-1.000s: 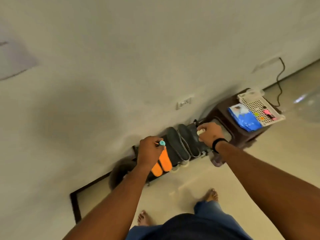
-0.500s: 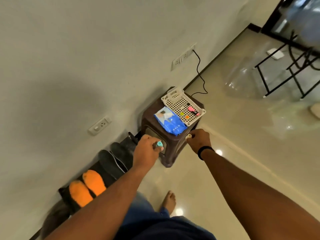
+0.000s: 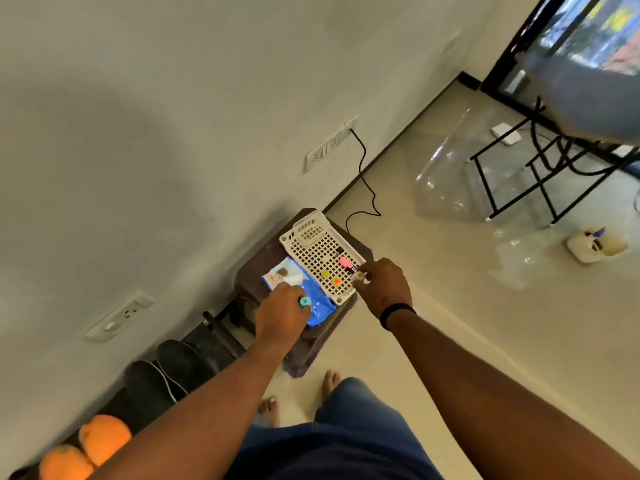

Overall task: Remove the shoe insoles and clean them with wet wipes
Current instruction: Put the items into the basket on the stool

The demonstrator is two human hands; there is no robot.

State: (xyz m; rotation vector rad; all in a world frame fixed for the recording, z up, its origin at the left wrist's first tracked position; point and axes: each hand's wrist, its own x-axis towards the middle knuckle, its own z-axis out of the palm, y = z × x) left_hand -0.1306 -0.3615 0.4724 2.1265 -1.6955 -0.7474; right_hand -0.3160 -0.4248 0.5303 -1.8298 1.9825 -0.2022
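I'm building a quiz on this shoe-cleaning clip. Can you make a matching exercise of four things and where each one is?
Things:
1. wet wipes pack
2. white basket
3. orange insoles
4. black cable

Places:
A. plugged into the wall socket
B. at lower left, by the wall
C. under the left hand
D. on the stool, beside the right hand

Pairs: 1-C, 2-D, 3-B, 4-A

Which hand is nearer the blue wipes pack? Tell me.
Left. The left hand rests over the blue wipes pack; the right hand is beside the white basket.
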